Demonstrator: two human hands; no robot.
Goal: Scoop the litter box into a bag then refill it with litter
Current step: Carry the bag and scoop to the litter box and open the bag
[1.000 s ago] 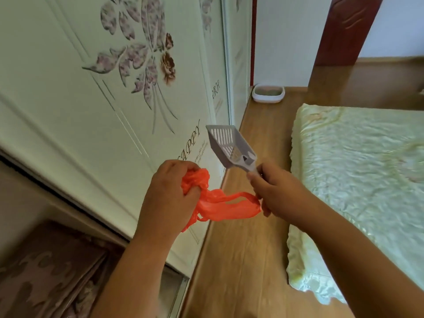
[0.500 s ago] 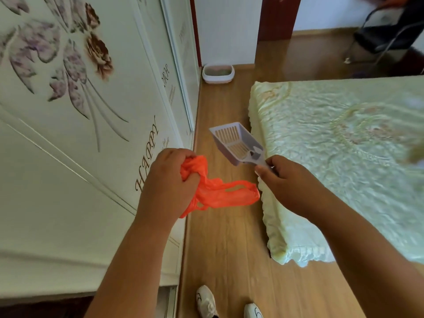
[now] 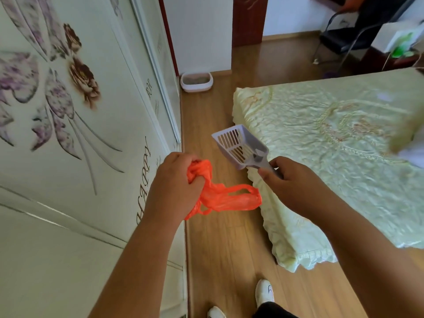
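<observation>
The left hand [image 3: 174,187] is gripping a crumpled orange plastic bag [image 3: 226,198], its fingers curled tight round the bunched top, while the rest of the bag, with its loop handles, is hanging out toward three o'clock of the fist. The right hand [image 3: 291,184] is holding a grey slotted scoop [image 3: 241,145] by its handle, thumb and fingers wrapped round it; the scoop's basket is pointing up toward eleven o'clock from the hand, open side facing the camera, and nothing is showing inside it. The two hands are sitting near each other at mid-frame, the bag's loose end dangling between them without touching the scoop.

The litter box [image 3: 196,81], a pale tray with grey litter in it, is sitting on the wooden floor [image 3: 229,249] far off at twelve o'clock, against the wall beside the end of the wardrobe. The wardrobe [image 3: 80,134], white with purple flower prints and lettering, is filling the nine o'clock side. A bed [image 3: 332,145] with a pale green quilted cover is lying at three o'clock, its near corner just under the right hand. A dark chair [image 3: 348,33] is standing at one o'clock. The person's white shoes [image 3: 263,292] are showing at six o'clock.
</observation>
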